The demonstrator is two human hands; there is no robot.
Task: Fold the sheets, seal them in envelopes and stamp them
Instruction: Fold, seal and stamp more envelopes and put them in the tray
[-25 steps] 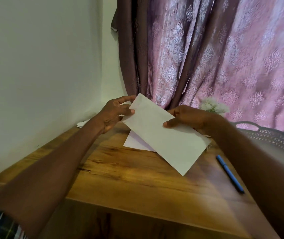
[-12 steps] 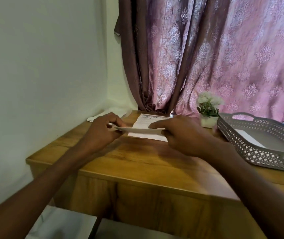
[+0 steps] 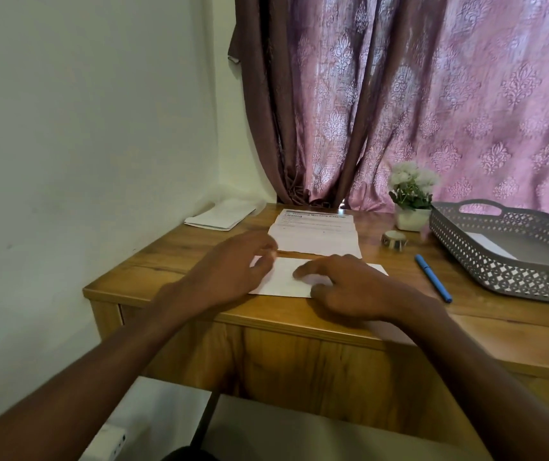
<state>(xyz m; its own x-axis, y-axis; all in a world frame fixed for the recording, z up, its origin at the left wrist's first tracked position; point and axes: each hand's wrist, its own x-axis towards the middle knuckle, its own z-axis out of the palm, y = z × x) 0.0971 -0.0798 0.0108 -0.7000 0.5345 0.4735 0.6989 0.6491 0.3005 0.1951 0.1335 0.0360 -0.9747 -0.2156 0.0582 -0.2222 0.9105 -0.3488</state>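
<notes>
I see the white envelope (image 3: 286,277) flat on the wooden desk (image 3: 180,257), just before the printed sheet (image 3: 316,234), left hand (image 3: 233,271) and right hand (image 3: 349,287) resting loose-fingered on it, blue pen (image 3: 433,277) to its right

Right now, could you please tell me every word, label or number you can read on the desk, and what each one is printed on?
"Cleaning": bold heading, second line, on the printed sheet lying behind the envelope.
"... Machine Exterior": first heading line on the same sheet; its opening word is too blurred to read for certain.
Smaller body lines on that sheet: too small to read.
Envelope, blue pen, grey tray: no readable text.
</notes>
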